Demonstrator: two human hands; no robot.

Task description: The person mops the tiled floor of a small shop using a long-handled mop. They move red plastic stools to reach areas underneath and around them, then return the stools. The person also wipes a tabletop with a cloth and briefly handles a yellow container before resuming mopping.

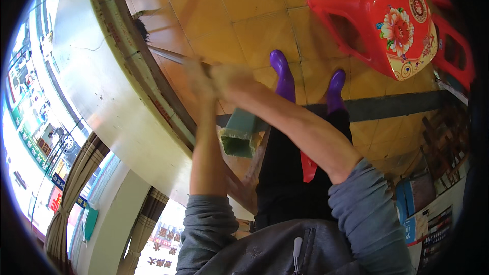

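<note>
My left hand [200, 78] and my right hand [231, 80] are close together near the middle of the view, both blurred and closed around a long-handled tool. Its metal shaft [168, 54] runs up and left from my hands, under the edge of the metal-topped table [114, 110]. Dark bristles [141, 29] show on the floor by that edge; whether they belong to this shaft I cannot tell. Below my hands stands a green square hollow post or container [238, 137], its open end towards me.
Red plastic stools [397, 26] with a flower print stand at upper right. Purple rubber boots [282, 72] are on my feet on the orange tiled floor [259, 38]. A dark strip [389, 109] crosses the floor. Curtains [72, 194] and windows lie beyond the table at left.
</note>
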